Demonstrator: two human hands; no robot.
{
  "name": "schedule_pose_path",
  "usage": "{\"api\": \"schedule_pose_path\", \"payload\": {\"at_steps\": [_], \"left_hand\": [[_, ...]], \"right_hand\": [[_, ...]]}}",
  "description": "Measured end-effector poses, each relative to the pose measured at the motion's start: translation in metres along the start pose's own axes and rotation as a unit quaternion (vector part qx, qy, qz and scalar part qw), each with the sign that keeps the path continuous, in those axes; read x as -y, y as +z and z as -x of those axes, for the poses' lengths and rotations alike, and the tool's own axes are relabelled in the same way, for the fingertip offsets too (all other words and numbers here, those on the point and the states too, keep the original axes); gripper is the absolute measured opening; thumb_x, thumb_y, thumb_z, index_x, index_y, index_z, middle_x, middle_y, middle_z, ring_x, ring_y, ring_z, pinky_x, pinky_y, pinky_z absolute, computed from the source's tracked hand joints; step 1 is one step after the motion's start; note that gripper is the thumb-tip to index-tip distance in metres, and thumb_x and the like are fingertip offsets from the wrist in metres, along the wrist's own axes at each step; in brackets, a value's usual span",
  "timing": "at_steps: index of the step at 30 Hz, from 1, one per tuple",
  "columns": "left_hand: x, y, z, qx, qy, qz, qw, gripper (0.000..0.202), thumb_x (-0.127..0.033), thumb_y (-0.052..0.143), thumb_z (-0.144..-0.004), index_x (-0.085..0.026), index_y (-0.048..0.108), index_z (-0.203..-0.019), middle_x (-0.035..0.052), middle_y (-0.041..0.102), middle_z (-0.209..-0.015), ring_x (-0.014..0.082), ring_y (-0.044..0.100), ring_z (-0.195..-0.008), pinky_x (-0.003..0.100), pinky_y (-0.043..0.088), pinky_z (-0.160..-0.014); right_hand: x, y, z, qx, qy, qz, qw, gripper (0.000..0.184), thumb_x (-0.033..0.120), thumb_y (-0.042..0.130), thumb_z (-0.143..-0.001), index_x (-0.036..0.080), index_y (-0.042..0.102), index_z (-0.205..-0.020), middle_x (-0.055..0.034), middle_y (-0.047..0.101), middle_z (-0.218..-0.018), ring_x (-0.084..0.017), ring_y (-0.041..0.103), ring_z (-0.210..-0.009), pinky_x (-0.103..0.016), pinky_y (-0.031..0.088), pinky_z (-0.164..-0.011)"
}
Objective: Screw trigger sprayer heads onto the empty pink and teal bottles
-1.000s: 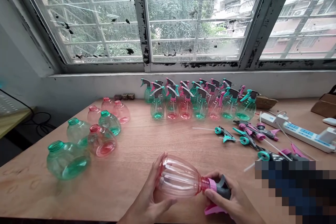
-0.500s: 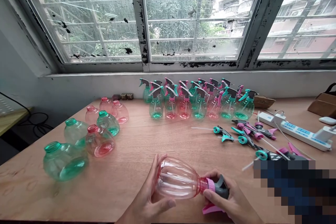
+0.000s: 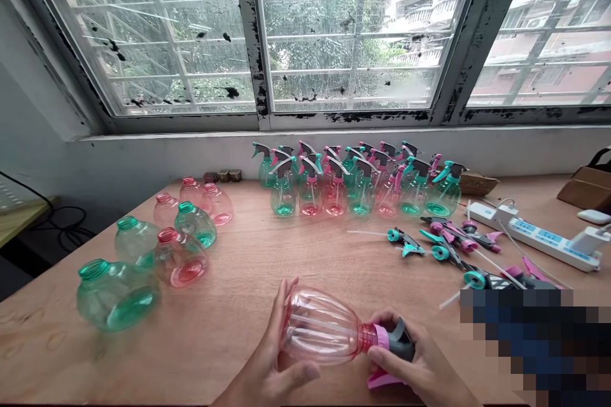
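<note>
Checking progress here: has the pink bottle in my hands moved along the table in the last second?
No. The pink bottle lies sideways in both hands, as far below the teal sprayer head as before.

Left hand [image 3: 267,369] grips pink bottle [image 3: 322,327]; right hand [image 3: 420,372] holds spray head [image 3: 398,340].

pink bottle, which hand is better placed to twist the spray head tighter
Probably the right hand: its fingers already wrap the spray head at the neck. The left hand cups the pink bottle at its base, so it suits steadying.

We look from one head camera, close over the table [image 3: 248,267], facing twelve o'clock toward the window [image 3: 305,32].
</note>
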State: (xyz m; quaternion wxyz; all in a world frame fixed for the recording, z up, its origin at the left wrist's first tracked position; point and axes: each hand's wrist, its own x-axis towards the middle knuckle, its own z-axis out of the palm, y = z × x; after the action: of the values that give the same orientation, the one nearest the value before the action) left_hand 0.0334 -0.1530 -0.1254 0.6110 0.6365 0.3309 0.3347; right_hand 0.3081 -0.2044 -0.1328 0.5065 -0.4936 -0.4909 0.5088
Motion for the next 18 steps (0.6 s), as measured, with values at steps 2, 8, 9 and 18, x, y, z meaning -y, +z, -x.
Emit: {"api": "schedule_pose_path", "payload": {"at_steps": [2, 8, 9, 18], "left_hand": [[-0.004, 0.002, -0.001, 0.002, -0.01, 0.01, 1.0, 0.108, -0.052, 0.075, -0.087, -0.031, 0.004, -0.165, 0.0082, 0.008, -0.176, 0.035, 0.009, -0.161, 0.054, 0.005, -0.131], [-0.001, 0.001, -0.004, -0.005, 0.01, -0.038, 0.999, 0.102, -0.04, 0.077, -0.089, -0.036, 0.009, -0.164, 0.0061, 0.013, -0.175, 0.0339, 0.019, -0.159, 0.051, 0.008, -0.132], [0.002, 0.0, -0.004, -0.006, 0.013, -0.039, 0.999, 0.102, -0.04, 0.078, -0.089, -0.038, 0.009, -0.164, 0.0057, 0.014, -0.175, 0.0339, 0.019, -0.159, 0.052, 0.007, -0.132], [-0.009, 0.002, -0.002, 0.007, -0.034, 0.047, 0.998, 0.103, -0.053, 0.072, -0.09, -0.029, 0.006, -0.165, 0.0071, 0.015, -0.175, 0.0345, 0.016, -0.16, 0.052, 0.01, -0.132]], "right_hand": [[-0.001, -0.001, 0.0, 0.003, -0.003, 0.003, 1.0, 0.037, 0.051, 0.085, -0.077, 0.018, 0.073, -0.092, -0.0004, 0.07, -0.079, -0.02, 0.065, -0.07, -0.03, 0.054, -0.066], [-0.003, -0.001, -0.001, 0.006, 0.012, -0.016, 1.0, 0.039, 0.051, 0.084, -0.079, 0.018, 0.071, -0.096, 0.0004, 0.068, -0.077, -0.019, 0.066, -0.066, -0.031, 0.052, -0.064], [-0.003, -0.001, -0.001, 0.008, 0.008, -0.013, 1.0, 0.038, 0.05, 0.084, -0.079, 0.018, 0.072, -0.096, 0.0003, 0.069, -0.078, -0.019, 0.066, -0.068, -0.032, 0.052, -0.065], [0.0, -0.001, 0.0, 0.011, 0.001, 0.014, 1.0, 0.04, 0.05, 0.085, -0.076, 0.018, 0.074, -0.096, -0.0022, 0.071, -0.083, -0.022, 0.063, -0.076, -0.033, 0.055, -0.068]]}}
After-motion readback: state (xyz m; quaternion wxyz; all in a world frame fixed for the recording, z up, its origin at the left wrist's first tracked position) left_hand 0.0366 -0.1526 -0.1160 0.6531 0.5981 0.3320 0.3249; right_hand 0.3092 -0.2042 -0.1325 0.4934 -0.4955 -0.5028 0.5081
